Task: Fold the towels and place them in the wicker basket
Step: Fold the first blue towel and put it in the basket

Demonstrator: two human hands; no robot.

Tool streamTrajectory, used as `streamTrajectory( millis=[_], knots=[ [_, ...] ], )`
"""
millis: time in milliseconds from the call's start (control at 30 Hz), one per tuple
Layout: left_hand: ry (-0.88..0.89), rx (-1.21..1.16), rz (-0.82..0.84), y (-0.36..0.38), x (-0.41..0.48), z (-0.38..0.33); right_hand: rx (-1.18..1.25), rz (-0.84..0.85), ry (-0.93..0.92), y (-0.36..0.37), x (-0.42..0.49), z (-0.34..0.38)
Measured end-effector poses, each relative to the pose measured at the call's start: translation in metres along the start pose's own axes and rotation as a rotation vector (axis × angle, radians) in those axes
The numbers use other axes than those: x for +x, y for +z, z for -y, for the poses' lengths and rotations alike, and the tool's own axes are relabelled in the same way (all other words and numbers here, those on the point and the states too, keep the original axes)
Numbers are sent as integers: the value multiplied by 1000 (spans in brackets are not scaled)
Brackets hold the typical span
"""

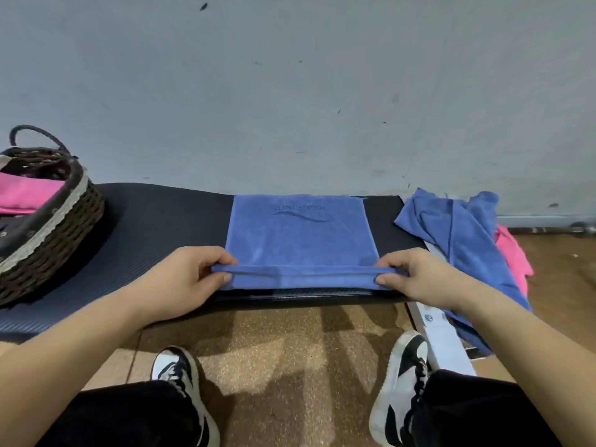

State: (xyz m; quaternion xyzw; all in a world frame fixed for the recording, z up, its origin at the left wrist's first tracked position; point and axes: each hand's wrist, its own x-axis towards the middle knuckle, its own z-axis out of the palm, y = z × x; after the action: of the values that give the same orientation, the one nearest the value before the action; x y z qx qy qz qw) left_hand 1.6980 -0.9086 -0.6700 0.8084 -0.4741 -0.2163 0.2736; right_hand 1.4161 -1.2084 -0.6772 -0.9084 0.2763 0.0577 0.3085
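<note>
A blue towel (pixel 301 235) lies flat on the black mat (pixel 167 221), with faint printed lettering near its far edge. Its near edge is lifted a little off the mat. My left hand (pixel 190 274) pinches the near left corner between thumb and fingers. My right hand (pixel 416 274) pinches the near right corner the same way. The dark wicker basket (pixel 54 233) stands at the left end of the mat, with a folded pink towel (pixel 25 195) inside it.
A loose heap of blue towels (pixel 464 233) lies at the right end, over a pink towel (pixel 512 253) and a white frame bar (pixel 442 337). A grey wall rises right behind the mat. My knees and two black-and-white shoes are over the brown floor below.
</note>
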Motion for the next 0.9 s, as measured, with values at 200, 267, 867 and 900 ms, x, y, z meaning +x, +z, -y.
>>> streamTrajectory(
  millis=[200, 267, 867, 900],
  knots=[
    [-151, -373, 107, -18, -8, -7, 397, 137, 115, -14, -12, 8],
    [-165, -375, 106, -21, -5, -5, 456, 131, 160, -15, -10, 8],
    [-275, 50, -156, -20, 119, 31, 258, -371, 254, -1, 123, 11],
    [-275, 99, -149, -15, 121, 36, 233, -350, 269, 2, 126, 8]
  ],
)
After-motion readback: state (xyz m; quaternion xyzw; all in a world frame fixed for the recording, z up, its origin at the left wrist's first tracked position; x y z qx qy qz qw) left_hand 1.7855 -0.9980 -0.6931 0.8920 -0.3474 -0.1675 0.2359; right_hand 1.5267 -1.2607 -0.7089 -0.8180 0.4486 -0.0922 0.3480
